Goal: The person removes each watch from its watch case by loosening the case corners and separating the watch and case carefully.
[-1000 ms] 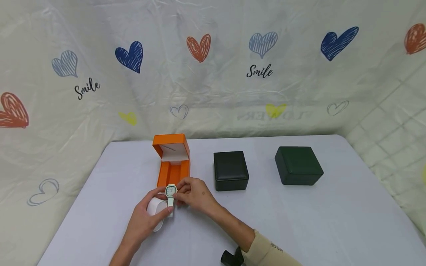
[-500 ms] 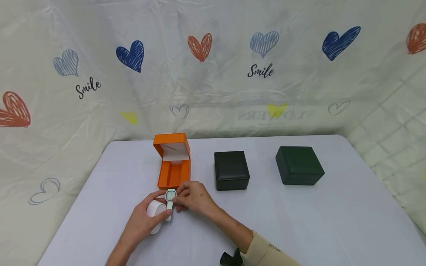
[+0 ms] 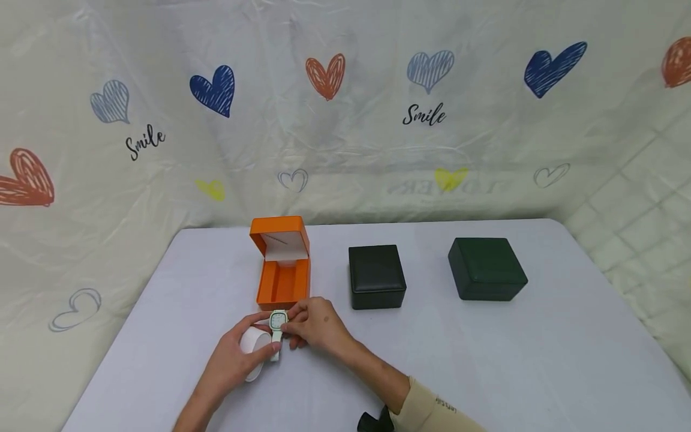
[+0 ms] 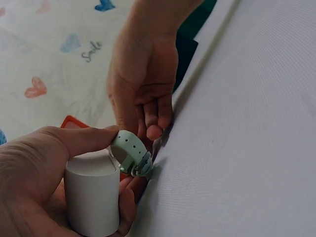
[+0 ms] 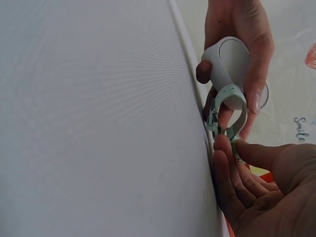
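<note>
My left hand [image 3: 224, 360] grips a smooth white watch cushion [image 4: 93, 197], its fingers curled round it. The left thumb reaches over to the strap of a pale green wristwatch [image 3: 278, 320] beside the cushion. My right hand [image 3: 320, 327] pinches the watch near its case between thumb and fingers. The strap is buckled into a loop [image 5: 239, 121] that stands off the cushion's end in the right wrist view. The squarish dial faces up in the head view. Just beyond both hands stands an orange watch box [image 3: 277, 225] with its lid raised and a pale lining inside it.
A closed black box [image 3: 376, 270] stands right of the orange one, and a closed dark green box [image 3: 487, 268] farther right. All rest on a white-covered table [image 3: 486, 360]. A curtain [image 3: 367, 144] printed with hearts hangs behind. A black device [image 3: 375, 421] sits at my right sleeve.
Both hands have come slightly toward me with the watch and cushion, away from the orange box. The grips look the same, and the boxes have stayed put.
</note>
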The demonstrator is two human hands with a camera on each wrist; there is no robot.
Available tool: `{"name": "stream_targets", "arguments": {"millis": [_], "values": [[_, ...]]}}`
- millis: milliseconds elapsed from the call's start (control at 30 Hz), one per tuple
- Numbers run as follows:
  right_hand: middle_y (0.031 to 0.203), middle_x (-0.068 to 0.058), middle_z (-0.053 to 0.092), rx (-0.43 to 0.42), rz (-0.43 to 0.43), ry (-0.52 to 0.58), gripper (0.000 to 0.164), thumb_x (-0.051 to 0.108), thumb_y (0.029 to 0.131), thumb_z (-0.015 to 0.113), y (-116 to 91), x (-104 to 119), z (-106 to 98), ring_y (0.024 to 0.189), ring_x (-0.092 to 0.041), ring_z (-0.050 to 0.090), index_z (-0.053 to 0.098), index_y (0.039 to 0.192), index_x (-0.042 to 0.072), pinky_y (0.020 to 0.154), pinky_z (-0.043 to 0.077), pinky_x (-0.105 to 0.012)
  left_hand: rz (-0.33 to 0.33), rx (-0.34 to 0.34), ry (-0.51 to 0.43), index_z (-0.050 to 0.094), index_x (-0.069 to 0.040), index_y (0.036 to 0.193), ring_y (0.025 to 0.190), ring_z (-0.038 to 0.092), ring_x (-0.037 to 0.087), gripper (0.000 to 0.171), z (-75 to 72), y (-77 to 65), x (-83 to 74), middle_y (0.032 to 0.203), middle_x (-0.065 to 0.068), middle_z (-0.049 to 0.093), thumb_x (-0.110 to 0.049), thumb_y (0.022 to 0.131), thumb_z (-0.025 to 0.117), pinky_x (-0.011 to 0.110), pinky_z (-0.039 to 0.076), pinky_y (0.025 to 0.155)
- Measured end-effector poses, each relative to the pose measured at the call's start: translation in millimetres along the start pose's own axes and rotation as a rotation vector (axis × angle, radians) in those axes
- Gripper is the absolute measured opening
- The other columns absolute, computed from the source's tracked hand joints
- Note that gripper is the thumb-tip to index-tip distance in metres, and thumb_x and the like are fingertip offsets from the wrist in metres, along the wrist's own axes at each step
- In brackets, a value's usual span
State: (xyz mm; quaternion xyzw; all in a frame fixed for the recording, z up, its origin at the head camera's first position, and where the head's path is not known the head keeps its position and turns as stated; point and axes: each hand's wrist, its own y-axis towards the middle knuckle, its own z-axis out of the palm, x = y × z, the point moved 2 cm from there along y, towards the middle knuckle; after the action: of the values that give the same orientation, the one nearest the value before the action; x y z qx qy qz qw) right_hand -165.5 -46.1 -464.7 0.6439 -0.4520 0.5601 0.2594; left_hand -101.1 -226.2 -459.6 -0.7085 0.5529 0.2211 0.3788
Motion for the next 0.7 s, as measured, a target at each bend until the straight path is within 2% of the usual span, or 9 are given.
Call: {"name": "stream_targets", "arguments": {"millis": [167, 333, 567, 700], "values": [[0.073, -0.013, 0.076, 0.003, 0.009, 0.017, 0.010, 0.005, 0.091, 0.079, -2.3, -0.1, 0.1, 0.053, -0.020, 0.069, 0.071, 0.094, 0.000, 0.053, 0.058, -0.023, 0.002, 0.021, -0.021, 0.056, -0.025, 0.148, 0.121, 0.056, 0.033, 0.071, 1.7, 0.0, 0.4, 0.153, 0.019, 0.055, -0.045, 0.086, 0.083, 0.054, 0.053, 0.099], [0.070, -0.013, 0.074, -0.001, 0.029, 0.018, 0.010, 0.006, 0.091, 0.078, -4.3, -0.5, 0.2, 0.049, -0.015, 0.065, 0.070, 0.094, 0.000, 0.051, 0.056, -0.021, 0.008, 0.025, -0.014, 0.057, -0.024, 0.147, 0.120, 0.057, 0.032, 0.069, 2.6, 0.7, 0.3, 0.150, 0.017, 0.057, -0.045, 0.087, 0.083, 0.053, 0.053, 0.098], [0.064, -0.006, 0.071, -0.011, 0.018, -0.053, 0.011, 0.009, 0.093, 0.077, -5.3, -1.6, 0.7, 0.045, -0.012, 0.061, 0.071, 0.098, 0.001, 0.046, 0.048, -0.018, 0.015, 0.021, -0.012, 0.057, -0.024, 0.147, 0.134, 0.052, 0.036, 0.068, 3.8, 1.9, 0.5, 0.143, 0.010, 0.063, -0.046, 0.087, 0.082, 0.066, 0.044, 0.110], [0.062, -0.003, 0.068, -0.020, 0.004, -0.097, 0.011, 0.011, 0.093, 0.077, -4.8, -1.8, 0.6, 0.044, -0.011, 0.060, 0.072, 0.097, 0.002, 0.044, 0.045, -0.019, 0.004, 0.021, -0.016, 0.057, -0.025, 0.147, 0.137, 0.050, 0.038, 0.068, 3.9, 2.1, 0.3, 0.147, 0.012, 0.061, -0.047, 0.088, 0.081, 0.069, 0.040, 0.114]]}}
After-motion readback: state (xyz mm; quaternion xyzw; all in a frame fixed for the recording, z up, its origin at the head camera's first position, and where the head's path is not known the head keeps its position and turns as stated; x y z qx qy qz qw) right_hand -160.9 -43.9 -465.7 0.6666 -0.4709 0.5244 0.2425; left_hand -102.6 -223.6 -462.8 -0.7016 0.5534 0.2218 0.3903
